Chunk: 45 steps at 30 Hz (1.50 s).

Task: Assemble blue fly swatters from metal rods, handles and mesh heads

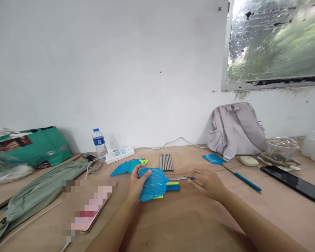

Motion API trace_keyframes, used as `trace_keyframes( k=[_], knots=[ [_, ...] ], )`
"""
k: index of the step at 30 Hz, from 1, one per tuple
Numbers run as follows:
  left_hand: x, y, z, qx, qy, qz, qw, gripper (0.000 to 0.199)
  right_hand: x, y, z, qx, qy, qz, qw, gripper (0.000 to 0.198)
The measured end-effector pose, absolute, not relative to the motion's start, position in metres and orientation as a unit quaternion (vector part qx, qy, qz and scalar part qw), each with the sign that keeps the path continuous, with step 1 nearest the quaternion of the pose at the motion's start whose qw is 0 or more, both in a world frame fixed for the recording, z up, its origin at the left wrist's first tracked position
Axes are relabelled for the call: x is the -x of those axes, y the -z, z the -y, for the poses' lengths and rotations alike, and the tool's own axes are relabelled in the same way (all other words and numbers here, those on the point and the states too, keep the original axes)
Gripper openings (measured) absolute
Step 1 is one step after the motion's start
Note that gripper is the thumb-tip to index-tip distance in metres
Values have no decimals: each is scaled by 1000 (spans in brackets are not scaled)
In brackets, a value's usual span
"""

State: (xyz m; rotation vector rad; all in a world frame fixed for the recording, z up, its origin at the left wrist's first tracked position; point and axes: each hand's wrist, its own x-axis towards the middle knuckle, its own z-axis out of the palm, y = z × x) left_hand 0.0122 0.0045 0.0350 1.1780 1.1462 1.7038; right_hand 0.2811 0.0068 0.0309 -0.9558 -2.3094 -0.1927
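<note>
A blue fly swatter (152, 184) is held level in front of me. My left hand (137, 182) grips its perforated head at the left edge, thumb on top. My right hand (203, 182) closes around the blue end of its thin metal rod, most of that end hidden by the fingers. Under and behind the swatter lie blue and yellow-green handle grips (172, 188), partly covered. Farther back a row of metal rods (166, 162) lies side by side. Left of them is a pile of loose blue, red and yellow swatter heads (128, 166).
Another blue fly swatter (213, 159) lies to the right, beside a black phone (294, 182) and a cream-coloured case (249, 161). A backpack (236, 129) leans on the wall. Leftward are a power strip (120, 155), water bottle (99, 142), green bag (46, 147) and grey-green cloth (44, 189).
</note>
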Motion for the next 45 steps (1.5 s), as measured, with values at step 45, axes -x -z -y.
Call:
trace_keyframes(
  k=[45],
  knots=[
    [-35,-38,7,-873,-213,-332,-287,16,-253,-21,-8,386,16,874,294,32]
  ],
)
